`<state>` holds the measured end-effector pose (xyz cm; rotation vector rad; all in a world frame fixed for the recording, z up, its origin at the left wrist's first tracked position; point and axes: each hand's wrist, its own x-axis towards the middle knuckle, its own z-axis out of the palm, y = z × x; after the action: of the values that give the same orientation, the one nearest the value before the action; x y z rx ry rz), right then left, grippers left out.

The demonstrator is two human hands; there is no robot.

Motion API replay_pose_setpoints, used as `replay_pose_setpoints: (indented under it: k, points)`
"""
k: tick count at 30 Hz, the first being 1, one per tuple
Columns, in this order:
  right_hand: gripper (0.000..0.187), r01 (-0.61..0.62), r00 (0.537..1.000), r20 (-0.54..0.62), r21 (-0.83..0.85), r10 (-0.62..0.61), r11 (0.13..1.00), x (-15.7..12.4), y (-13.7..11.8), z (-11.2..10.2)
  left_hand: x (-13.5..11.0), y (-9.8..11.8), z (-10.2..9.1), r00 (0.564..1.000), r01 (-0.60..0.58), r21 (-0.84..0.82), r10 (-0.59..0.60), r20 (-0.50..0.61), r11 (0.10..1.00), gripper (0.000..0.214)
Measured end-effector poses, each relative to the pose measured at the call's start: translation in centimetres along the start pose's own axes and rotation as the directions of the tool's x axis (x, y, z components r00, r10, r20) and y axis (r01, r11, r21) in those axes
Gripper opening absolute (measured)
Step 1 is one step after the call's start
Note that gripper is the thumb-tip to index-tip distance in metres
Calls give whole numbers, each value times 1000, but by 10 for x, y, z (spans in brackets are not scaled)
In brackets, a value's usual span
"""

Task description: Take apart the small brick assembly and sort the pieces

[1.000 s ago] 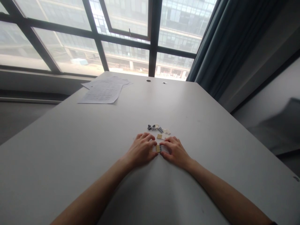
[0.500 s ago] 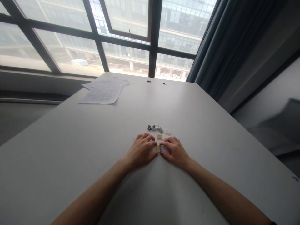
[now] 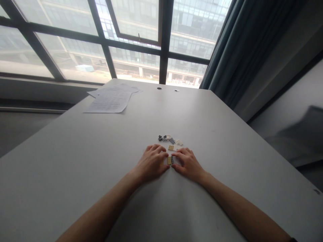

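Between my hands, a tan toy brick (image 3: 169, 161) with studs on top lies on the white table, beside a narrow blue-grey brick (image 3: 172, 159). My left hand (image 3: 153, 162) grips the tan brick from the left, thumb at its near end and forefinger at its far end. On the right side, my right hand (image 3: 188, 163) pinches the blue-grey brick by its two ends. A small gap tapers between these two bricks. Another yellowish piece shows partly under my left palm. Just beyond the fingers lies a second tan brick (image 3: 171, 147), with a pale piece near my right knuckles.
Farther out sit a black brick (image 3: 160, 138), a grey brick (image 3: 172, 140), a white brick (image 3: 179, 142) and several other small pieces. Printed papers (image 3: 108, 101) lie at the table's far left. Windows and a dark curtain (image 3: 227, 50) stand behind the table (image 3: 214, 134).
The blue-grey brick has come slightly apart from the tan brick and now stands at a small angle to it. Both hands stay nearly in place; the whole view has shifted slightly.
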<state>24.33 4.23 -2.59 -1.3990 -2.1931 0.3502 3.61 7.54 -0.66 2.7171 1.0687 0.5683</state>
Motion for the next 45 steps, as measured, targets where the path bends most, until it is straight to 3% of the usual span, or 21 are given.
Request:
replay_pose_setpoints:
  k: [45]
  points:
    - [38, 5, 1000, 11, 49, -6, 999, 0, 1, -1, -1, 4, 0, 1000, -3, 7, 3, -19, 1000, 21]
